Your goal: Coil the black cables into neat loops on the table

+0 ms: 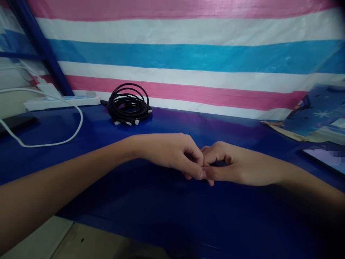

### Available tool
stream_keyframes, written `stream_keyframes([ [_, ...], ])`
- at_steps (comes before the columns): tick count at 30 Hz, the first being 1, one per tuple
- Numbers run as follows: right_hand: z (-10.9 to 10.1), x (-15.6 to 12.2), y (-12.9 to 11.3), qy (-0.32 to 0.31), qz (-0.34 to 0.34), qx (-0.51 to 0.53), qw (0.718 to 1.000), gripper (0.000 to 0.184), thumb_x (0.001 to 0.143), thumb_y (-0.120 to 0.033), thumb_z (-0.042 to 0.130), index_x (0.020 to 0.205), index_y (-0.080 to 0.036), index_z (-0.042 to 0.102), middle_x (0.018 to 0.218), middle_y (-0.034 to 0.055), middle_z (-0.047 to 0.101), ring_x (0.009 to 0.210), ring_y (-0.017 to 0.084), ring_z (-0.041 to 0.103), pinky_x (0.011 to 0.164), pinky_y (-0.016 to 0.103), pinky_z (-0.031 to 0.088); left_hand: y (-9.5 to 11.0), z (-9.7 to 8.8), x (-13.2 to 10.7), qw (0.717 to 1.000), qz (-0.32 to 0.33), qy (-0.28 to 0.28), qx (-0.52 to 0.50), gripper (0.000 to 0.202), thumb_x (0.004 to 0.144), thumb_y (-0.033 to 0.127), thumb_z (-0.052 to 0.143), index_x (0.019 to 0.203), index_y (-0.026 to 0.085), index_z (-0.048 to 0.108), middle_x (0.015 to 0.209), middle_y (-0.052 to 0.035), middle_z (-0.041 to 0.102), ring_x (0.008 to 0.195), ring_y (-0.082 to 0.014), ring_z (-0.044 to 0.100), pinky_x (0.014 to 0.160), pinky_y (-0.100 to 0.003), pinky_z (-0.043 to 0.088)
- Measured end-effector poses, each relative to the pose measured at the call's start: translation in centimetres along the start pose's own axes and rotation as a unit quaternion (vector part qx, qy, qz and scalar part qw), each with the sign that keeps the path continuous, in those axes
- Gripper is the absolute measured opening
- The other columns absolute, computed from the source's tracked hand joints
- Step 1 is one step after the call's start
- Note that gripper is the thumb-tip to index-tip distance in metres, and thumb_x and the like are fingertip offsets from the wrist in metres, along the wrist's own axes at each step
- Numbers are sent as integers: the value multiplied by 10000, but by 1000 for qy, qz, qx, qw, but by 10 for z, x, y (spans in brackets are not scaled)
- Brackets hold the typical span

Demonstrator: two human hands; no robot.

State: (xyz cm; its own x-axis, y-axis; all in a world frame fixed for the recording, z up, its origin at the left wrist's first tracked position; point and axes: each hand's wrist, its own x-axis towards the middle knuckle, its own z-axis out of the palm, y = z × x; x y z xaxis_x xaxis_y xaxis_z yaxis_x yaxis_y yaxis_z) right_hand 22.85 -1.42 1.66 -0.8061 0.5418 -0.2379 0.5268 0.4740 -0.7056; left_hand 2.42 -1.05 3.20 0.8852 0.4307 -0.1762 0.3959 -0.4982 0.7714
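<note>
Your left hand (169,151) and right hand (242,162) meet over the blue tabletop (167,201), fingers curled inward and touching; whether anything is pinched between them cannot be told. Beyond the grip and to its left sits the black cable coil (118,116), untouched; pulling one strand could tangle its loose loops. Farther left, a careless forearm sweep could snag the white cord (54,145), lying in an open loop.

Smooth, glossy tabletop (231,216), shiny plastic-looking sheet (172,54), smooth plastic-looking cable coil (129,116)
</note>
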Motion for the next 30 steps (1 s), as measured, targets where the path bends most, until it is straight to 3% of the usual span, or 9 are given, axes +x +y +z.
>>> stream_keyframes([
  [4, 0, 0, 1, -1, 4, -8, 1000, 262, 867, -296, 549, 697, -148, 681, 643, 6, 567, 598, 103, 475, 572, 253, 328, -3, -1, 0, 1000, 15, -8, 21, 206, 857, 275, 604, 747, 106, 646, 689, 28, 590, 620, -35, 503, 579, -161, 369],
  [9, -1, 0, 0, -1, 7, -4, 1000, 308, 873, -364, 561, 691, -147, 682, 642, 5, 546, 595, 102, 461, 567, 254, 322, -4, -2, -1, 1000, 9, -11, 22, 188, 843, 287, 608, 794, 111, 653, 722, 18, 605, 651, -52, 532, 584, -172, 378],
  [15, 0, 0, 0, 3, 10, 6, 1000, 314, 867, -408, 598, 714, -148, 684, 648, -6, 539, 574, 86, 420, 548, 249, 298, -5, -2, -1, 1000, 8, -17, 5, 72, 810, 183, 622, 822, 120, 655, 754, 27, 626, 691, -55, 572, 639, -171, 407],
  [25, 0, -1, 0, 0, 2, 1, 1000, 341, 894, -417, 561, 720, -144, 670, 678, 6, 549, 599, 89, 436, 555, 247, 303, -7, -5, -1, 999, 16, -27, -11, 137, 823, 260, 647, 802, 124, 648, 765, 21, 632, 705, -70, 581, 645, -190, 399],
  [30, 0, 0, 0, -1, 4, 5, 1000, 336, 888, -419, 575, 716, -146, 668, 691, 13, 562, 616, 96, 454, 563, 250, 307, -8, -4, 1, 999, 33, -24, -20, 110, 822, 220, 647, 802, 113, 661, 737, 33, 622, 676, -52, 566, 642, -176, 400],
])
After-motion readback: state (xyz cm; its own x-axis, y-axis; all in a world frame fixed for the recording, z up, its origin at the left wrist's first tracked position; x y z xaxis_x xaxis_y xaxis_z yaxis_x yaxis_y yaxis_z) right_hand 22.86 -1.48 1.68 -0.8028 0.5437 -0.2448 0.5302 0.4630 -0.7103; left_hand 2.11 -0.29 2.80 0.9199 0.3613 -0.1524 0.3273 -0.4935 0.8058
